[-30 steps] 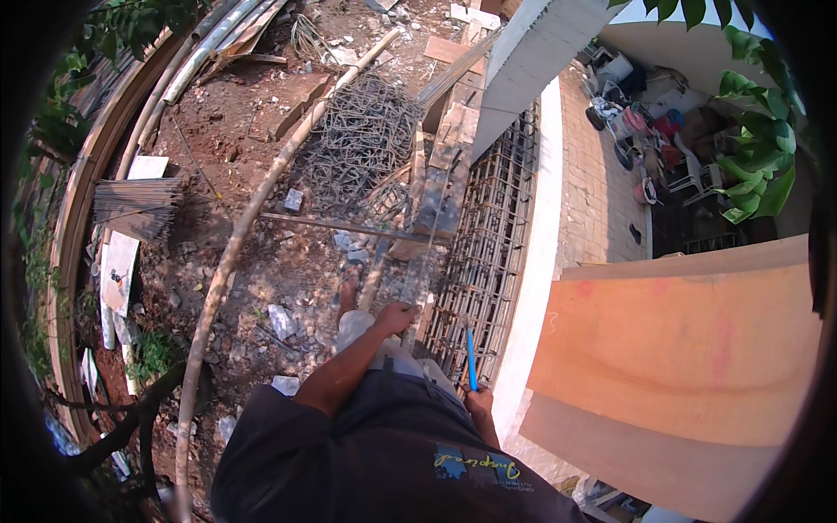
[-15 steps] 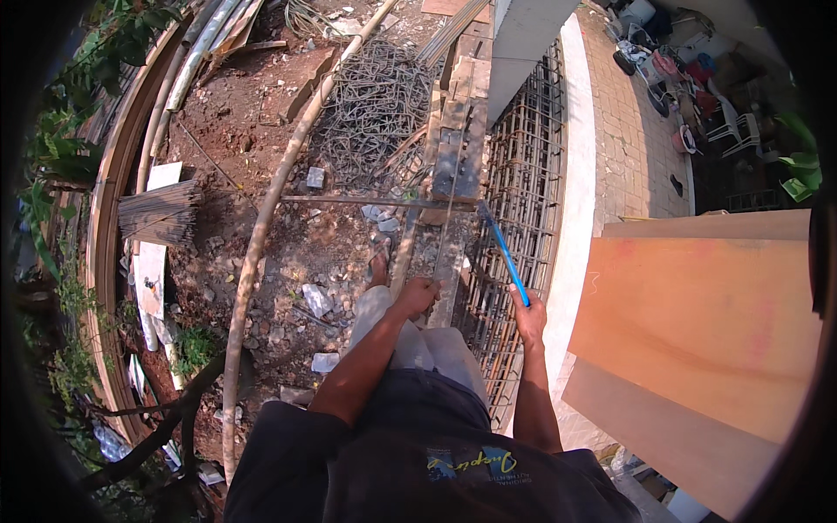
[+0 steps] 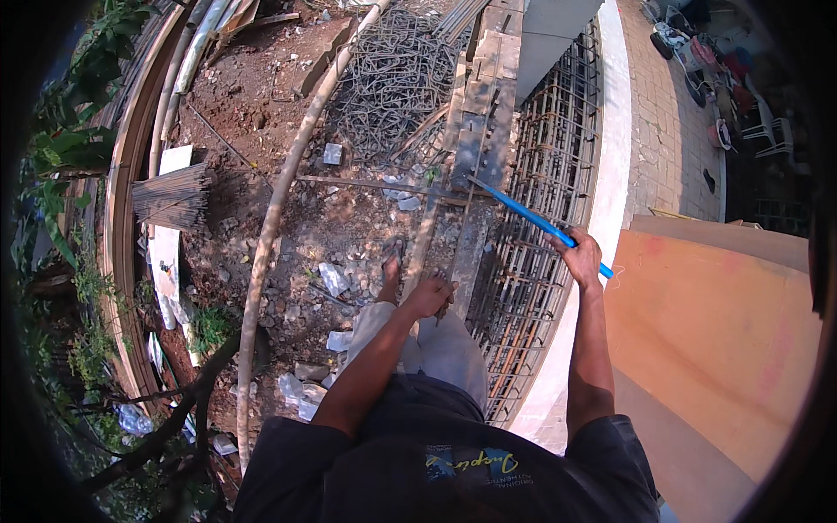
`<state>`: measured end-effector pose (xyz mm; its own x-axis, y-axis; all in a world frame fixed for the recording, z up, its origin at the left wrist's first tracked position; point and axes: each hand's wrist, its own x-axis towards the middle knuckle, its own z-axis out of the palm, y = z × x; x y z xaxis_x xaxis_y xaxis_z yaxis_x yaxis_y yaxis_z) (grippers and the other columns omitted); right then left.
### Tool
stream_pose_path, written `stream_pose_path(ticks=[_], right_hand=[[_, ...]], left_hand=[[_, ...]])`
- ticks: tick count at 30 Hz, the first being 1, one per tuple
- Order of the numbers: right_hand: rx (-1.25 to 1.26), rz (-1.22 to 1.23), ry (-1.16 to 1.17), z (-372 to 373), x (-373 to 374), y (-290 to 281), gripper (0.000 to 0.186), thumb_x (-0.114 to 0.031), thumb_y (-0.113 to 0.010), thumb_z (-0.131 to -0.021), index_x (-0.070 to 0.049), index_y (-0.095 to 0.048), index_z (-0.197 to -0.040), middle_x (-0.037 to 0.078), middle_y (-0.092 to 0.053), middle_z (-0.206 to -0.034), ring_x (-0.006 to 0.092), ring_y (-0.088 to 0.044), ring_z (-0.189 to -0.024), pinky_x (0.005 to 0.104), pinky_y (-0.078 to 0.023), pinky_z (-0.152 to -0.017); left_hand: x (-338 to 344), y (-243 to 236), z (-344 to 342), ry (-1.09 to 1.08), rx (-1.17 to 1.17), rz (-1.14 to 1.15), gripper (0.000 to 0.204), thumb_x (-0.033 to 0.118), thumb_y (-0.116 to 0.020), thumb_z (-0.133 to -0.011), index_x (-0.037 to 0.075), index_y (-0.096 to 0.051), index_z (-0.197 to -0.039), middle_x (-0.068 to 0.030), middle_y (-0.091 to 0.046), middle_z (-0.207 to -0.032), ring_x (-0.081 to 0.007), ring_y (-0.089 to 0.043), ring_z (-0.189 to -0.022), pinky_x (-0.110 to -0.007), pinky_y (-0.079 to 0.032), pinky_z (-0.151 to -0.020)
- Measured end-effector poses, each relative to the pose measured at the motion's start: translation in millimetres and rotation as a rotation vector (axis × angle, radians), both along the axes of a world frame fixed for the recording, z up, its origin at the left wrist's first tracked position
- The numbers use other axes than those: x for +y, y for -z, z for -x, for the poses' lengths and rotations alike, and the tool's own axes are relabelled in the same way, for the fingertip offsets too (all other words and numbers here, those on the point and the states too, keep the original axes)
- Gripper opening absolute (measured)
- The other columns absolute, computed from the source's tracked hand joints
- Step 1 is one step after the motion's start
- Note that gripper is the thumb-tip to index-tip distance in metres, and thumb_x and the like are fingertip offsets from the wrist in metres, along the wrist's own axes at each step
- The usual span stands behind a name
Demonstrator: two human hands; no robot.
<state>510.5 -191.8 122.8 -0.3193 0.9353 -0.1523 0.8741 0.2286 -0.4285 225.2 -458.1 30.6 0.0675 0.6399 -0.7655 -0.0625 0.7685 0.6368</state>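
My right hand (image 3: pixel 582 258) is closed round a long blue bar (image 3: pixel 532 217). The bar slants up and left, its thinner far end over the timber bench (image 3: pixel 466 161); the other end sticks out past my hand. My left hand (image 3: pixel 432 298) is closed with the fingers curled, in front of my legs at the bench's near part. Whatever it grips is too small to make out. A thin flat strip (image 3: pixel 375 184) runs crosswise from the curved pole to the bench. Beyond lies a heap of bent steel stirrups (image 3: pixel 392 78).
A long rebar cage (image 3: pixel 545 192) runs along the bench's right side, beside a pale ledge (image 3: pixel 617 113). Large boards (image 3: pixel 706 322) lean at the right. A curved pole (image 3: pixel 266 235), a bundle of steel rods (image 3: pixel 172 199) and rubble (image 3: pixel 333 279) lie left.
My right hand has moved right and up, swinging the blue bar to a flatter slant with its far end over the bench. My left hand stays near the bench; the view has shifted slightly.
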Motion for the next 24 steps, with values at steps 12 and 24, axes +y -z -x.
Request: stream_pose_path(ticks=[12,24], right_hand=[[0.106,0.049,0.190,13.7,-64.2,30.1,0.055,-0.058,-0.085,-0.088,-0.004,-0.081,-0.098,0.009,-0.068,-0.080,0.0266,-0.067,-0.076,0.0419,-0.052,-0.073],[0.052,0.052,0.173,16.1,-71.7,11.6,0.056,-0.062,-0.079,-0.091,-0.007,-0.078,-0.096,0.014,-0.071,-0.088,0.0348,-0.069,-0.085,0.0472,-0.052,-0.078]], left_hand=[[1.0,5.2,9.9,0.048,-0.009,-0.004,0.061,0.056,-0.060,-0.111,0.000,-0.070,-0.087,-0.0069,-0.069,-0.072,-0.0183,-0.068,-0.063,-0.037,-0.054,-0.062],[-5.7,18.9,7.4,0.018,-0.021,0.002,0.057,0.052,-0.061,-0.111,0.000,-0.072,-0.089,-0.0079,-0.069,-0.074,-0.0184,-0.066,-0.062,-0.037,-0.053,-0.061]])
